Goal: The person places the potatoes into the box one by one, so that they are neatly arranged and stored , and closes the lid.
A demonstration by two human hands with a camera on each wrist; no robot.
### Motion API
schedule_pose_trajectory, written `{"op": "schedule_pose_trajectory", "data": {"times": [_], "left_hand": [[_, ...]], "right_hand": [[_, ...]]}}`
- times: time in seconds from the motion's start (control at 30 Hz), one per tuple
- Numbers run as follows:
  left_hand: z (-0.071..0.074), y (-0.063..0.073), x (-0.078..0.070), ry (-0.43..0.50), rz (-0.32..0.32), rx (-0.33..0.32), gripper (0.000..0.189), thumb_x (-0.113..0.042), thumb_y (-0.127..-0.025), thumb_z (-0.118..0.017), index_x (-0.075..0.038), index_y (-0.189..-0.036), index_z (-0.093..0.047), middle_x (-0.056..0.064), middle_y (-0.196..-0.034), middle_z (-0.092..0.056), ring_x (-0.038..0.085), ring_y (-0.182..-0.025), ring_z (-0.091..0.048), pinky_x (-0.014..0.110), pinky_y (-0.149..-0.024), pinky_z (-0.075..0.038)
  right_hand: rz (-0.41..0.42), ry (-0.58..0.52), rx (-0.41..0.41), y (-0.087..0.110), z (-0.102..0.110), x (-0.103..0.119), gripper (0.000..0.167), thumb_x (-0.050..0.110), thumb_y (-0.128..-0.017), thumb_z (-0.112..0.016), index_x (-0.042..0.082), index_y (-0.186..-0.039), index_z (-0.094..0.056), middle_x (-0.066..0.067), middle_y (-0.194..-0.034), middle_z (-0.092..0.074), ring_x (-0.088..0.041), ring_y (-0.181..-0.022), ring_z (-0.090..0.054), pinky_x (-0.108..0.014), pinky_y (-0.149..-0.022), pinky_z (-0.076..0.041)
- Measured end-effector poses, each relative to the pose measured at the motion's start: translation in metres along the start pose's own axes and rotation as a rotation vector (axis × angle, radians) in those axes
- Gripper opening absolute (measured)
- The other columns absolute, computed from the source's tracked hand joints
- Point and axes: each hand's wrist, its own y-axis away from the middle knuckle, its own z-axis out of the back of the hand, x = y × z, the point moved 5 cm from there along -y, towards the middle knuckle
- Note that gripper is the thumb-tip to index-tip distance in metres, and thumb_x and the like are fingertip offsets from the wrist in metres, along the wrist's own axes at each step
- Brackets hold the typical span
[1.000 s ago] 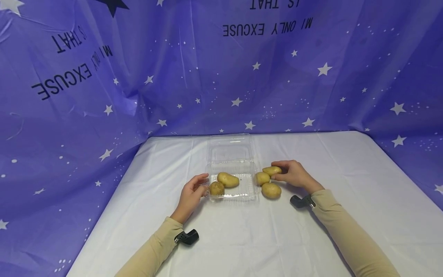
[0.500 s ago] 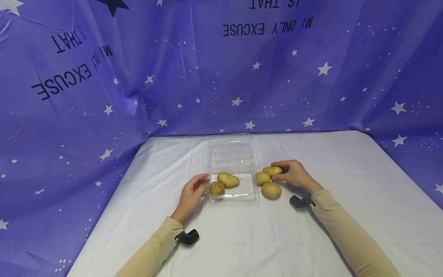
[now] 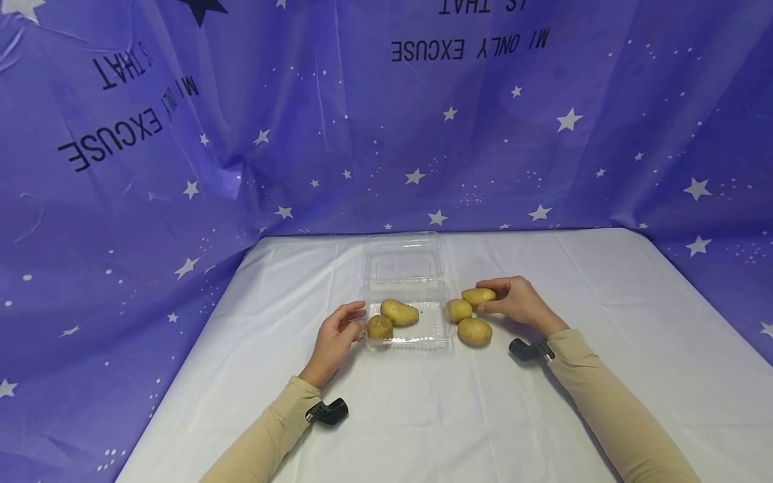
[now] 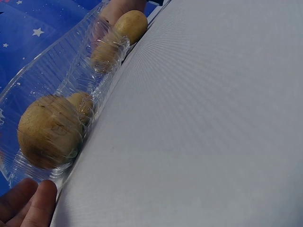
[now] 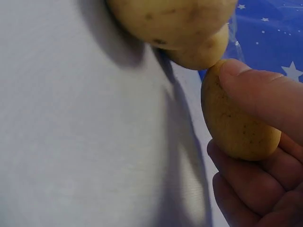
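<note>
In the head view my right hand (image 3: 519, 302) pinches a small oval potato (image 3: 478, 297) between thumb and fingers. The right wrist view shows this potato (image 5: 239, 116) with the thumb on one side and fingers on the other. Close by it lie a rounder potato (image 3: 459, 310) and a larger one (image 3: 474, 331). My left hand (image 3: 335, 335) rests at the left edge of a clear plastic clamshell container (image 3: 431, 335), its fingers extended, fingertips (image 4: 45, 191) right at the side. Inside that container lie a long potato (image 3: 400, 312) and a round one (image 3: 380, 328).
The container's lid (image 3: 403, 258) is folded back, away from me. A white cloth (image 3: 423, 416) covers the table. Behind stands a purple star-printed curtain (image 3: 362, 121). Each wrist carries a black camera mount (image 3: 528, 351).
The right hand and the small potato in it have shifted slightly right, a little away from the rounder potato. The left hand and the container stay in place.
</note>
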Motion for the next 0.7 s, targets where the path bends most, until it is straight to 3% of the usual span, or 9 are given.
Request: {"op": "schedule_pose_trajectory", "data": {"times": [0.33, 0.43, 0.57, 0.7], "left_hand": [[-0.002, 0.001, -0.001, 0.013, 0.010, 0.001, 0.041, 0.003, -0.092, -0.056, 0.003, -0.134, -0.061, 0.026, -0.131, -0.064, 0.036, -0.115, -0.065, 0.016, -0.071, -0.056], [-0.003, 0.000, 0.000, 0.019, 0.012, 0.005, 0.041, 0.004, -0.092, -0.056, 0.003, -0.133, -0.062, 0.027, -0.130, -0.063, 0.027, -0.107, -0.068, 0.016, -0.070, -0.055], [-0.003, -0.002, 0.000, 0.012, 0.000, 0.011, 0.041, 0.004, -0.092, -0.056, 0.003, -0.133, -0.062, 0.027, -0.130, -0.063, 0.006, -0.091, -0.064, 0.017, -0.070, -0.055], [-0.001, -0.001, 0.000, 0.003, 0.005, 0.000, 0.040, 0.002, -0.093, -0.057, 0.002, -0.133, -0.062, 0.026, -0.129, -0.064, 0.001, -0.090, -0.063, 0.016, -0.070, -0.055]], "right_hand": [[-0.002, 0.010, -0.015, 0.002, 0.009, 0.007, 0.055, 0.017, -0.081, -0.085, -0.005, -0.128, -0.067, -0.024, -0.119, -0.073, 0.000, -0.091, -0.066, -0.013, -0.078, -0.055], [-0.006, -0.014, -0.018, 0.004, 0.012, 0.010, 0.056, 0.017, -0.081, -0.085, -0.004, -0.130, -0.066, -0.024, -0.120, -0.073, 0.002, -0.090, -0.065, -0.013, -0.079, -0.055], [-0.016, -0.063, -0.027, 0.004, 0.016, 0.019, 0.056, 0.014, -0.081, -0.085, -0.004, -0.131, -0.066, -0.025, -0.122, -0.072, 0.006, -0.089, -0.065, -0.012, -0.079, -0.055], [-0.002, -0.108, -0.022, -0.001, 0.015, 0.032, 0.054, 0.009, -0.081, -0.083, -0.005, -0.130, -0.065, -0.026, -0.122, -0.071, 0.009, -0.088, -0.065, -0.012, -0.079, -0.056]]}}
